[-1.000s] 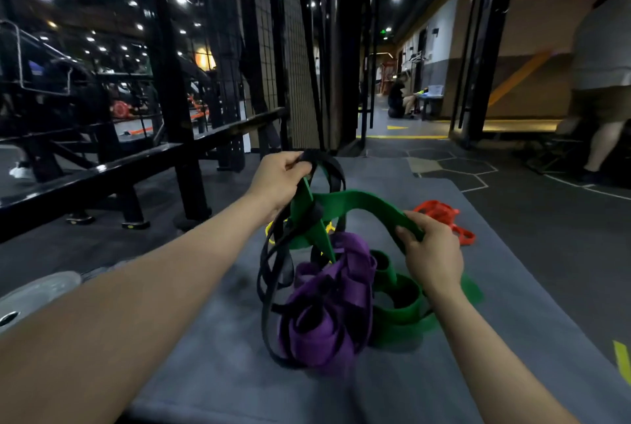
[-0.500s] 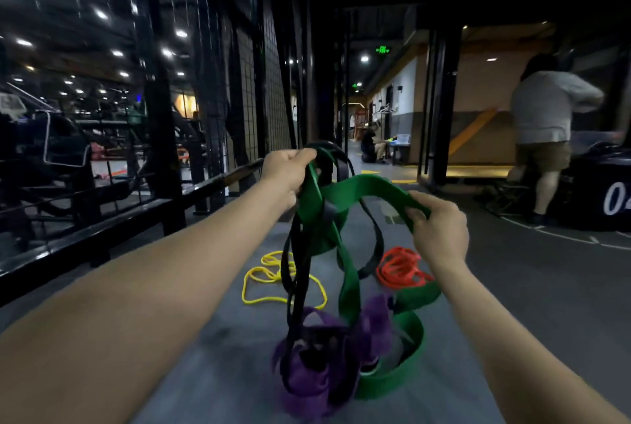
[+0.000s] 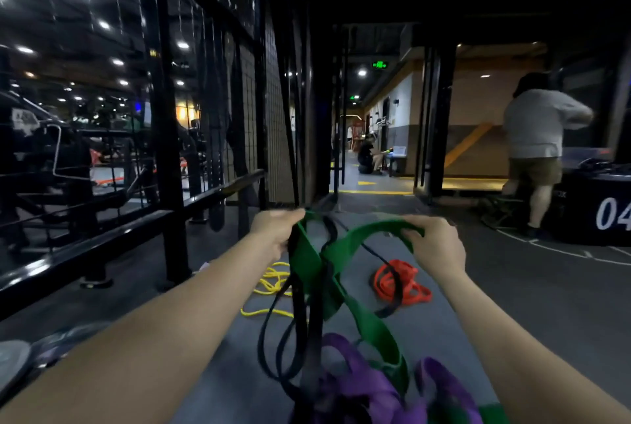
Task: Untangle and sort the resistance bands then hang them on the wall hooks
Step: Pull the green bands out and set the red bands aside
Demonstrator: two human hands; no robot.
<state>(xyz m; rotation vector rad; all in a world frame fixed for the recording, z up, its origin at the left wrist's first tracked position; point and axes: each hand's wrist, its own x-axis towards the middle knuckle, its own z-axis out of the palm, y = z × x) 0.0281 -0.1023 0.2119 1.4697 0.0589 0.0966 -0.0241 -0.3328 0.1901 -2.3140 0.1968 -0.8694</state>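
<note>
Both hands hold the green band [image 3: 345, 253] taut between them, left hand [image 3: 273, 229] gripping it with the black band [image 3: 300, 314], right hand [image 3: 433, 242] pinching its loop, tangle hanging over the mat [image 3: 444, 338].

Below the green band [image 3: 372, 324], the purple band [image 3: 355, 386] and black bands [image 3: 300, 331] run off the bottom edge, their tangle motion-blurred, while the left hand [image 3: 275, 230] hides the bands' gripped upper ends.
</note>
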